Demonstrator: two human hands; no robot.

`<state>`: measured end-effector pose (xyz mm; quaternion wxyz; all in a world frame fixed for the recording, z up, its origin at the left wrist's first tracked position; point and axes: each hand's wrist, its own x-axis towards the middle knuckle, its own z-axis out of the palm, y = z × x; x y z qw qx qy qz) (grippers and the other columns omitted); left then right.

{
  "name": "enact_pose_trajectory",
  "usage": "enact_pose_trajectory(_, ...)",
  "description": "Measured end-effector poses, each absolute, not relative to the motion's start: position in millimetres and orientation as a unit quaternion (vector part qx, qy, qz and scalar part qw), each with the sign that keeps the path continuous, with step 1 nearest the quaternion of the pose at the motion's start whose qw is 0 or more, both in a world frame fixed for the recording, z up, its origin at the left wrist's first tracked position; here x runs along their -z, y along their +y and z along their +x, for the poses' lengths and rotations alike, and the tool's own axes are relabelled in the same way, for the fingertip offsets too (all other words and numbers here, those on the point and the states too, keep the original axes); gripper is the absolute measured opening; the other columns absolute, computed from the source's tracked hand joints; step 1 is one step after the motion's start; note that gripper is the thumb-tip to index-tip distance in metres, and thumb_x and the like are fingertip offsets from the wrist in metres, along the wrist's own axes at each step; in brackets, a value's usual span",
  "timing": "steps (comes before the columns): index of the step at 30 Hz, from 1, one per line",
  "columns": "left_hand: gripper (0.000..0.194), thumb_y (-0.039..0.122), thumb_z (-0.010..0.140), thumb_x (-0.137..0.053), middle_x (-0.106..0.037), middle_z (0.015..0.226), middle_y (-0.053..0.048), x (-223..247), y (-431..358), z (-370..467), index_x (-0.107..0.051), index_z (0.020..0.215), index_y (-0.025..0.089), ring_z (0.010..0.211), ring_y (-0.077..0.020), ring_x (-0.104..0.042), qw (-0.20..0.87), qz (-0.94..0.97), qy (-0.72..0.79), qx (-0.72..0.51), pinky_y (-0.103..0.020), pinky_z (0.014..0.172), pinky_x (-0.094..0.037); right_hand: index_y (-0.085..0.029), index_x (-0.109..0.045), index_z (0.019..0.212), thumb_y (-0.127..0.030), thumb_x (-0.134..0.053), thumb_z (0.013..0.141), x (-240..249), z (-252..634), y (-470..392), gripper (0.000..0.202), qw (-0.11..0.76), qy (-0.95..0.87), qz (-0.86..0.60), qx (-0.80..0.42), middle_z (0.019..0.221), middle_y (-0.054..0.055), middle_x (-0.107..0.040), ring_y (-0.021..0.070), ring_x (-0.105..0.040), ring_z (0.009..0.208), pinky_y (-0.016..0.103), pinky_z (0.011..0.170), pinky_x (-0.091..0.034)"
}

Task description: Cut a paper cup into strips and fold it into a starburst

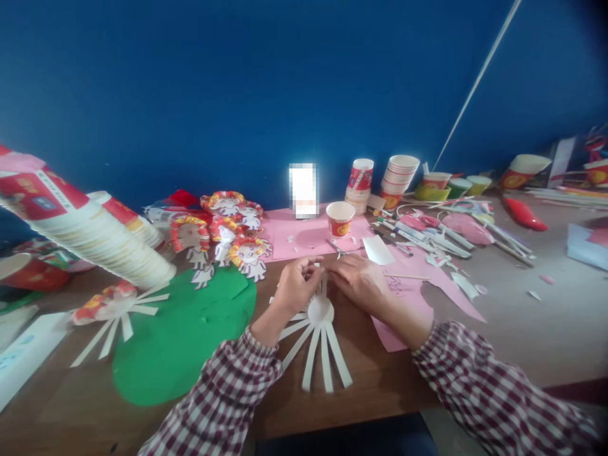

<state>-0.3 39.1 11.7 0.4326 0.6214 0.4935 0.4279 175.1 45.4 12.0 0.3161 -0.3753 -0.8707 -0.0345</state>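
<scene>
A white paper cup cut into strips lies splayed on the brown table, its round base in the middle and several strips fanning toward me. My left hand and my right hand meet at its far side, with fingers bent and pinched around the strips there. The fingertips hide what exactly is gripped. Just beyond my right hand lie scissors. A red and white paper cup stands upright behind them on pink paper.
Left of my hands lies a green paper sheet, with several decorated paper lions behind it. A long leaning stack of paper cups rises at far left. Pens, scraps and cup stacks spread right, before the blue wall.
</scene>
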Motion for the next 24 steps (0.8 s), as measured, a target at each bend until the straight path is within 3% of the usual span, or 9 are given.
enact_pose_trajectory(12, 0.039, 0.033, 0.074, -0.065, -0.068, 0.07, -0.005, -9.6, 42.5, -1.9, -0.063, 0.106, 0.01, 0.057, -0.0111, -0.057, 0.438, 0.608, 0.495, -0.44, -0.019, 0.052, -0.042, -0.017, -0.065, 0.094, -0.025, -0.046, 0.092, -14.0, 174.6, 42.2, 0.021, 0.292, -0.875, -0.384, 0.051, 0.085, 0.007, -0.067, 0.0175, -0.06, 0.083, 0.029, 0.077, -0.045)
enact_pose_trajectory(24, 0.045, 0.031, 0.067, -0.073, -0.07, 0.081, -0.009, -16.2, 40.1, 0.8, -0.06, 0.105, 0.01, 0.064, -0.0126, -0.062, 0.475, 0.578, 0.484, -0.453, -0.021, 0.058, -0.046, -0.018, -0.064, 0.099, -0.023, -0.048, 0.09, -9.2, 174.3, 43.2, 0.019, 0.305, -0.864, -0.398, 0.05, 0.086, 0.007, -0.069, 0.0182, -0.063, 0.082, 0.029, 0.075, -0.046)
